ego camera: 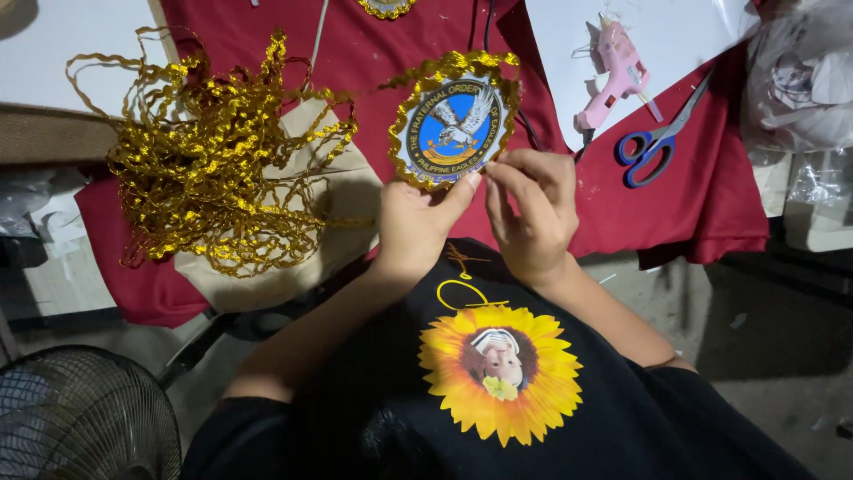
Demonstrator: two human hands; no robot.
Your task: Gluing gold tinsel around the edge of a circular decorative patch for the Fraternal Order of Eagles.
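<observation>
Red cloth (373, 53) covers the table I'm looking down on, with a big tangle of gold ribbon trim (213, 169) heaped at the left. Smaller, at the right, lie a pink glue gun (613, 76) and blue-handled scissors (657, 138). Centre, the round emblem badge (453, 124) is held up, gold trim around its edge. My left hand (413, 222) pinches its lower rim, thumb on the face; my right hand (529, 209) pinches the trim beside it. I'd judge pressing the trim flush along the rim keeps it neat.
</observation>
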